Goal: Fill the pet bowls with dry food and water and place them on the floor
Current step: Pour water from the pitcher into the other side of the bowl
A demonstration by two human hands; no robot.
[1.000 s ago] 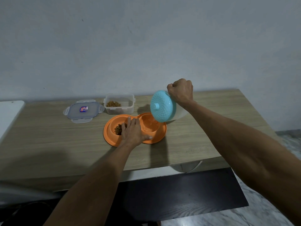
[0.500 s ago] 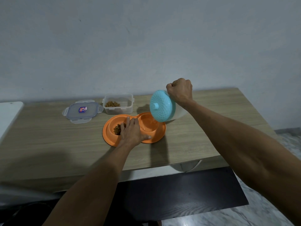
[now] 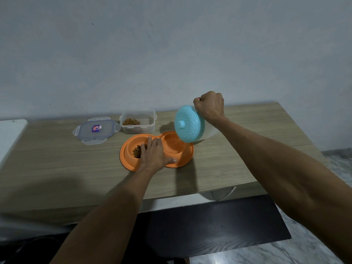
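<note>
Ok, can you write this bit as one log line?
step: pouring water | right hand: tilts jug | left hand: steadies bowl | kibble: in

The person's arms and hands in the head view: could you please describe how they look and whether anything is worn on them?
Both arms are bare from the frame edge to the fingers: no sleeves show. The left hand and right hand carry no gloves, and no watch, bracelet or ring is visible. No markings or tattoos show on either forearm. The left hand's fingernails look short and unpainted.
</note>
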